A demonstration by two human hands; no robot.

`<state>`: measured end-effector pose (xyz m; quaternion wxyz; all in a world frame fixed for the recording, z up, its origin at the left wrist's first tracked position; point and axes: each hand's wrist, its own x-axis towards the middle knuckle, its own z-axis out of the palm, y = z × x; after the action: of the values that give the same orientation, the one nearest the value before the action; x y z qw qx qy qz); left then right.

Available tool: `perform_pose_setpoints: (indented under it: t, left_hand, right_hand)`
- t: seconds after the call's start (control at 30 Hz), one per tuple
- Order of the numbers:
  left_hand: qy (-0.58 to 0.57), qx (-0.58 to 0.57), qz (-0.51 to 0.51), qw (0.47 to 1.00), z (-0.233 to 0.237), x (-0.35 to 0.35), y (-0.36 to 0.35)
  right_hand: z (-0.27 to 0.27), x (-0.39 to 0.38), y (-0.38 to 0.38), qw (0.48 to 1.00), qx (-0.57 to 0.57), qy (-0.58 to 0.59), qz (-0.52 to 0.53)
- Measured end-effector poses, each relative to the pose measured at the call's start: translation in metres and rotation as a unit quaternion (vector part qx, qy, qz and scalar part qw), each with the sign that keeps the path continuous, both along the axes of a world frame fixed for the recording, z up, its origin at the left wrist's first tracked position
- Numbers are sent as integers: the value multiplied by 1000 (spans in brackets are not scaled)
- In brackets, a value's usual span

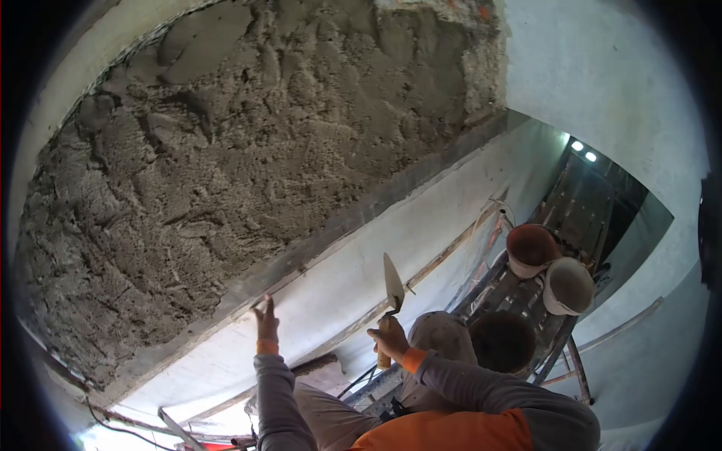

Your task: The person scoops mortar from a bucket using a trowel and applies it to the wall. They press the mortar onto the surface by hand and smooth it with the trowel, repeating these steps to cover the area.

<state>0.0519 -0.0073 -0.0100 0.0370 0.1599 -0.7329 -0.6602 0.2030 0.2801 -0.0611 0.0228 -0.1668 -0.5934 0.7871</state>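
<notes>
Clamped around the handle of the trowel (392,284), the right hand (389,338) is partly hiding it, with the blade rising above the grip. Left of that grip, the left hand (267,322) is spreading its fingers near the mortar's (226,158) lower edge, contact unclear; to its right, a dark round object (502,342) is sitting too shadowed to identify.

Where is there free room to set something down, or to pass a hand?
The planks beyond the reddish bucket and pale bucket look mostly bare, though dim. A hand could probably pass between the left hand and the trowel. Around both buckets and the dark round object it is crowded.
</notes>
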Motion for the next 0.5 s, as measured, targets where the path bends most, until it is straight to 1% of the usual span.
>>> perform_pose_setpoints:
  t: [0.03, 0.07, 0.1, 0.13, 0.17, 0.2, 0.23, 0.27, 0.3, 0.33, 0.37, 0.4, 0.47, 0.5]
  left_hand:
    - [8, -61, -2, 998, -9, -1, -5]
    - [76, -196, 23, 977, -8, 0, 0]
    - [131, -252, 53, 957, -11, 7, 4]
    - [171, -287, 111, 936, 0, 15, 13]
    - [220, -297, 114, 922, 20, 23, 18]
    - [288, -359, 131, 878, 38, 26, 22]
    - [319, -407, 150, 843, 63, 31, 29]
    - [325, -415, 156, 835, 96, 41, 39]
    - [302, -444, 162, 828, 111, 41, 42]
    - [316, -460, 158, 814, 121, 35, 43]
    - [298, -490, 150, 805, 133, 31, 45]
    - [296, -528, 148, 782, 135, 20, 43]
    - [261, -556, 133, 777, 144, 8, 42]
    - [247, -564, 120, 779, 145, 2, 41]
  right_hand:
    - [0, 1, 0, 1000, -13, -10, 3]
    - [1, 0, 2, 999, -24, -20, 6]
    - [0, -1, 2, 1000, -24, -17, 2]
    - [-8, -5, 1, 999, -32, -8, -9]
    - [-9, -5, 1, 999, -36, -17, -11]
    - [-11, -5, 1, 999, -39, -25, -11]
    - [-2, -4, 2, 999, -32, -39, 1]
    - [-4, -5, 1, 999, -29, -36, 0]
    - [-1, -4, 1, 999, -32, -37, 9]
    - [4, -3, 1, 998, -34, -40, 17]
    - [6, -2, 1, 998, -31, -49, 22]
    - [0, -5, 1, 998, -28, -52, 22]
    - [-15, -8, 1, 998, -49, -33, 24]
    - [-5, -6, 0, 998, -40, -42, 30]
